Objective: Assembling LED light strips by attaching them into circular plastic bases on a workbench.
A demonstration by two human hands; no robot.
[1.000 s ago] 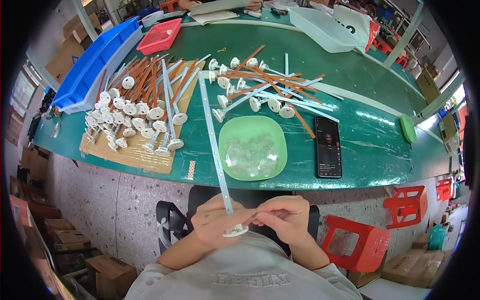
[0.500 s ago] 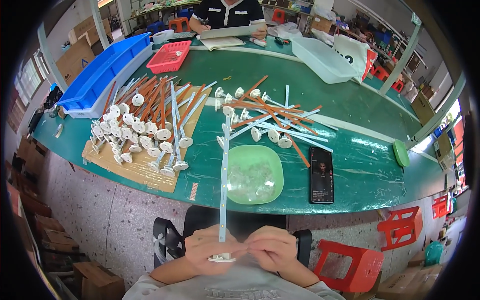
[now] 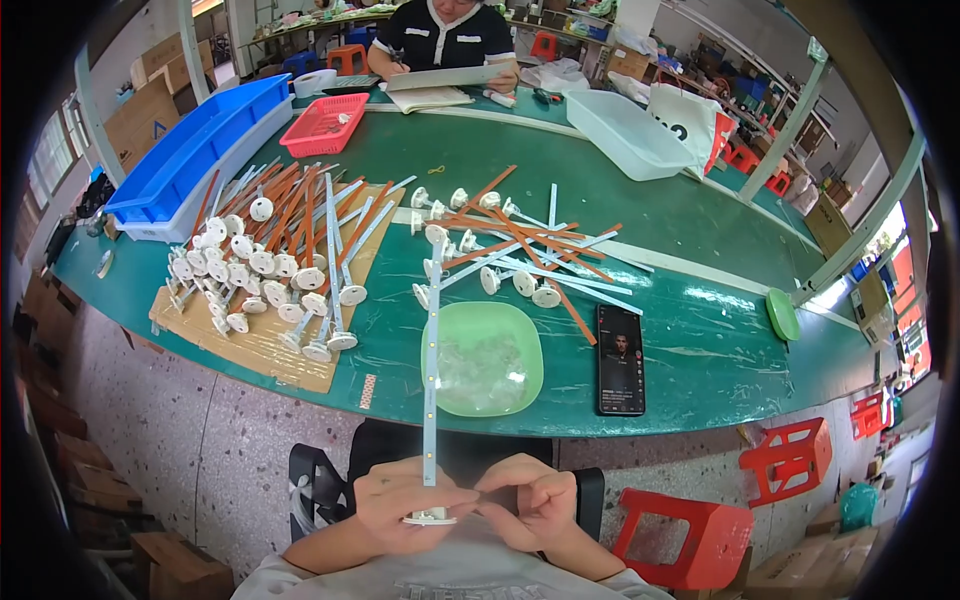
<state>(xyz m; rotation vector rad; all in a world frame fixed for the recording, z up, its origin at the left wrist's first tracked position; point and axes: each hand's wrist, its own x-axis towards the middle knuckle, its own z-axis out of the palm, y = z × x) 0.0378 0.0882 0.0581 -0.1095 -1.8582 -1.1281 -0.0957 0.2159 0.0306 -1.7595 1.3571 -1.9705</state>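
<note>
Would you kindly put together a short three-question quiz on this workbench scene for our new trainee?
1. Which of the person's two hands grips the pale strip dotted with yellow squares?
2. True or false: the phone lies to the right of the larger green bowl.
3. What colour is the upper long bin at the left of the table? A) yellow B) blue C) black

Key: 1. The left hand. 2. True. 3. B.
</note>
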